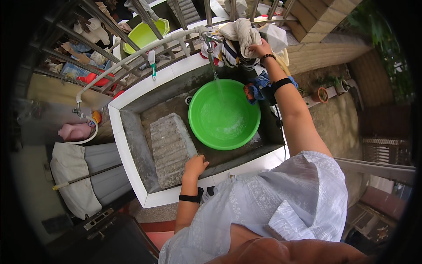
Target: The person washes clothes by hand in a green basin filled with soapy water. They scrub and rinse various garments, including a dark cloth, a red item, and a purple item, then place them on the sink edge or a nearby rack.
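At the sink's back right corner, my right hand (260, 49) grips a cream cloth (245, 34) on a heap of laundry. A striped garment (229, 52) lies beneath it. My left hand (195, 166), fingers curled and seemingly holding nothing, is by the near edge of the ribbed concrete washboard (171, 148). Between the hands, a green plastic basin (224, 114) sits in the concrete sink (130, 132). Water runs into it from the metal tap (209, 41). A blue patterned cloth (258, 85) hangs beside the basin, partly behind my right forearm.
White tiles (128, 171) rim the sink. A green-handled brush (152, 66) lies on the back rim, below the metal railing (138, 71). A pink jug (75, 131) and a cloth-draped rod (89, 175) are at the left. Potted plants (320, 95) stand at the right.
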`<state>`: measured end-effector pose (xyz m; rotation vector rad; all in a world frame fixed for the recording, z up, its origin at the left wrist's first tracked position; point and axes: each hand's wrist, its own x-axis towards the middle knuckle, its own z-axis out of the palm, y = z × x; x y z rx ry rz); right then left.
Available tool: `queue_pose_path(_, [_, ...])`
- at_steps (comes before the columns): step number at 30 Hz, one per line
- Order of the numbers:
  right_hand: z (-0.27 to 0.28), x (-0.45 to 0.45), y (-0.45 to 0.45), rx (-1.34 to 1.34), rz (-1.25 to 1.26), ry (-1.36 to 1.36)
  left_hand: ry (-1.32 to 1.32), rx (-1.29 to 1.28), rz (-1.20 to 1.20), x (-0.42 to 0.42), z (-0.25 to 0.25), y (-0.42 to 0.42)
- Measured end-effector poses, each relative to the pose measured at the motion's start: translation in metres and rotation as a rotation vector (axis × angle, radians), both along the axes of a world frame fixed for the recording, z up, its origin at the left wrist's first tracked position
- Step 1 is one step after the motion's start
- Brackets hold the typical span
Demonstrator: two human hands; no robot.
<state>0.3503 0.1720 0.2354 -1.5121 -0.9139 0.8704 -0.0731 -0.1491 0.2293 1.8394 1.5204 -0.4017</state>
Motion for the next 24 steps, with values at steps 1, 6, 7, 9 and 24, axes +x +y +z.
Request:
queue_pose_path(1, [0.007,0.002,-0.002,0.042,0.053,0.134,-0.006,0.008,-0.012,0.002,0.001,0.002])
queue_pose_path(6, [0.074,-0.041,-0.086,0.179,0.007,0.615,-0.070,0.016,-0.030,0.008,0.003,0.007])
queue_pose_path(7, [0.078,-0.047,-0.106,0.216,0.008,0.677,-0.102,0.016,-0.030,0.008,0.000,0.006])
queue_pose_path(9, [0.080,-0.056,-0.148,0.281,0.133,0.751,-0.161,0.006,-0.032,0.013,-0.001,0.008])
queue_pose_path(24, [0.058,-0.203,-0.197,-0.319,0.558,0.871,-0.079,0.061,-0.088,0.025,-0.004,0.015])
